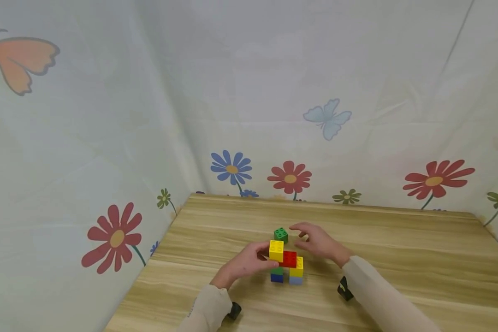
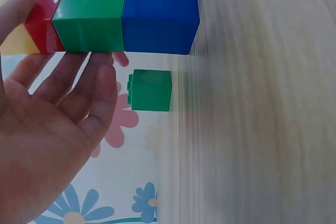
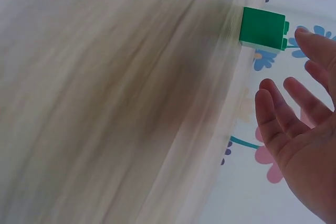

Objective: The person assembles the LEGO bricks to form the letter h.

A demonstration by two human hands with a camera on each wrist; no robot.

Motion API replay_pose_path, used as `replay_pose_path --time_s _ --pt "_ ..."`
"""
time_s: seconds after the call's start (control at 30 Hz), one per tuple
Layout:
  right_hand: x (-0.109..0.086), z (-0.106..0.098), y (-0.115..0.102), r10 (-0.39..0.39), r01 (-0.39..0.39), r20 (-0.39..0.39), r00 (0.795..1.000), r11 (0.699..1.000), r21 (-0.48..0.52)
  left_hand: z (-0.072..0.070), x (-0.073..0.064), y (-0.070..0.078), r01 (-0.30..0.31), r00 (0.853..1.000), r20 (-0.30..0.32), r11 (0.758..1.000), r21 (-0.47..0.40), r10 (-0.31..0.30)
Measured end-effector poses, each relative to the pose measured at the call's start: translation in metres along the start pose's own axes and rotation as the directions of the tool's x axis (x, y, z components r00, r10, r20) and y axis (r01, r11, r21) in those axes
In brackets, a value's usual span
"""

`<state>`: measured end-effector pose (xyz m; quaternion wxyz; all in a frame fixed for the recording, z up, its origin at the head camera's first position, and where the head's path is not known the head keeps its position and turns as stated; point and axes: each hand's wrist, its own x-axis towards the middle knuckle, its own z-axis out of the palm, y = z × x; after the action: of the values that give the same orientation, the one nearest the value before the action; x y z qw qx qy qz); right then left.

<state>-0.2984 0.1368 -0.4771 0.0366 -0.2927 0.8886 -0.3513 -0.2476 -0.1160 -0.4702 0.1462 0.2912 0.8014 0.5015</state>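
A small structure of toy building blocks stands on the table, with a red block bridging two columns. One column has a green block over a dark blue block; the other has a yellow block over a light blue block. Another yellow block sits on the red one's left end. My left hand holds the structure there, thumb in front and fingers behind. Beyond it lies a loose green block, studs up. Close to its right, not touching, is my right hand, fingers loosely bent and holding nothing.
The wood-grain table reaches back to a pale curtain printed with flowers and butterflies. Black straps show at both wrists, below light sleeves.
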Motion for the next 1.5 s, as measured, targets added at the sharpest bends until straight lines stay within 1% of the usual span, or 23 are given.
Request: replay_pose_path --time_s 0.13,0.2,0.33,0.53,0.77,0.93,1.07,1.2,1.5 --pt "0.008 0.004 0.000 -0.023 0.023 0.024 0.999 1.000 0.000 -0.001 0.000 -0.002 -0.029 0.999 0.013 1.000 -0.011 0.030" --pt "0.011 0.006 0.000 -0.031 0.032 0.034 0.999 0.999 -0.012 -0.001 -0.001 -0.002 -0.033 0.999 0.012 0.999 -0.017 0.033" --pt "0.017 0.010 -0.001 -0.035 0.036 0.048 0.998 0.999 -0.019 -0.001 -0.003 -0.001 -0.017 1.000 0.003 0.999 -0.029 0.018" --pt "0.023 0.015 0.003 -0.010 0.012 0.060 0.998 0.999 -0.033 0.002 -0.004 -0.002 0.001 1.000 -0.009 0.999 -0.048 -0.001" --pt "0.028 0.018 0.012 0.009 -0.010 0.078 0.997 1.000 0.011 0.005 -0.001 -0.004 0.024 1.000 -0.018 0.998 -0.051 -0.025" --pt "0.031 0.020 0.012 0.013 -0.013 0.068 0.998 1.000 -0.002 0.004 -0.001 -0.003 0.024 1.000 -0.019 0.999 -0.045 -0.025" --pt "0.032 0.020 0.008 0.037 -0.037 0.070 0.997 0.999 -0.003 0.003 -0.001 -0.004 0.016 1.000 -0.018 0.999 -0.047 -0.017" --pt "0.033 0.022 0.005 0.046 -0.046 0.056 0.997 0.999 -0.008 0.002 -0.002 -0.005 0.010 1.000 -0.018 0.999 -0.049 -0.011" --pt "0.032 0.024 0.006 0.100 -0.100 0.009 0.995 0.994 0.054 0.000 -0.003 -0.005 0.019 1.000 -0.018 0.998 -0.055 -0.020"
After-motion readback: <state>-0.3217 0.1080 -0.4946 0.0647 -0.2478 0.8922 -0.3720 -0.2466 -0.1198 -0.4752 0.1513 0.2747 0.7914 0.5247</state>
